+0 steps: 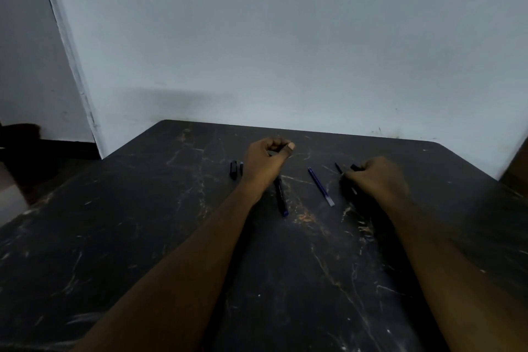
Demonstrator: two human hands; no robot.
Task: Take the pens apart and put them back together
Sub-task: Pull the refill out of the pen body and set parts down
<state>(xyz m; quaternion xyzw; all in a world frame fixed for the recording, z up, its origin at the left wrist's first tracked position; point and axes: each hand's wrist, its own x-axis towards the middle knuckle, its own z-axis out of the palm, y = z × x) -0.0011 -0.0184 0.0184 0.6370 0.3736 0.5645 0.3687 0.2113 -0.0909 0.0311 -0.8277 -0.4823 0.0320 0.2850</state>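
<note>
pen parts [321,186] btwn fists; left hand [264,161] curled, contents unclear; right hand [377,178] grips black pen [355,168].

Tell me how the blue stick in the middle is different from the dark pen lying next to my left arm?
The blue refill is thin, and its near end looks clear; the dark pen barrel is thicker, with a blue near tip. The refill lies in the open between both hands; the barrel's far end hides under the left hand. Both lie flat on the table.

Both forearms are bare from the lower frame edge to the wrist; no sleeve cuff is visible. The left hand [267,158] and right hand [377,180] are ungloved. One thumbnail is visible on the left hand.
</note>
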